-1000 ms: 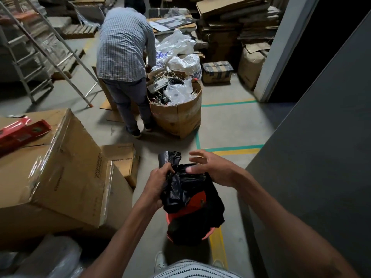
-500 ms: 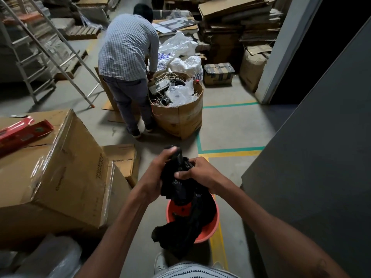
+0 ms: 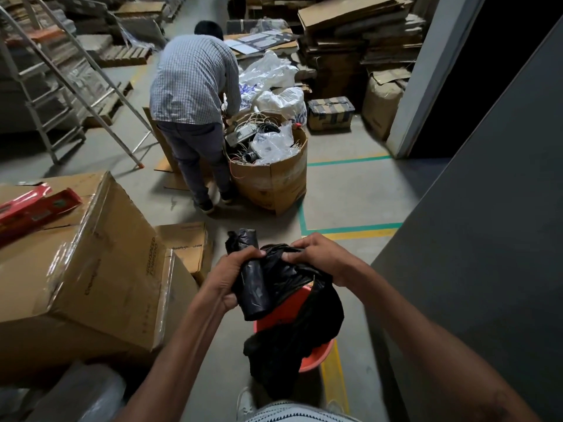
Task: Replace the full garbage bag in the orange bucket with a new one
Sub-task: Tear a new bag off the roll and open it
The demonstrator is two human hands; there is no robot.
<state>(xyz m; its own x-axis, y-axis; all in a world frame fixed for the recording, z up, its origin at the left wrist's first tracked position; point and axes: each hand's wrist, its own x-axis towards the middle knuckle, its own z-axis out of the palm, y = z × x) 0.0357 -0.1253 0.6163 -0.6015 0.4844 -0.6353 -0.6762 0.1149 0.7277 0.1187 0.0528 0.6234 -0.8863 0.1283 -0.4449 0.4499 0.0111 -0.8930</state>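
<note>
- Hands meet above the round orange plastic bucket (image 3: 313, 354), which stands on the grey concrete floor (image 3: 341, 190) just below and nearer than them.
- Left hand (image 3: 227, 280) is closed around a rolled black plastic garbage bag roll (image 3: 253, 287), held upright.
- Right hand (image 3: 323, 258) pinches a loose crumpled black plastic bag (image 3: 292, 327), whose tail drapes over the bucket's rim.
- Left of the hands sits a big taped brown cardboard box (image 3: 91, 269).
- Beyond the hands, a person in a checked shirt (image 3: 195, 83) bends over a carton of wires and plastic (image 3: 271, 166).
</note>
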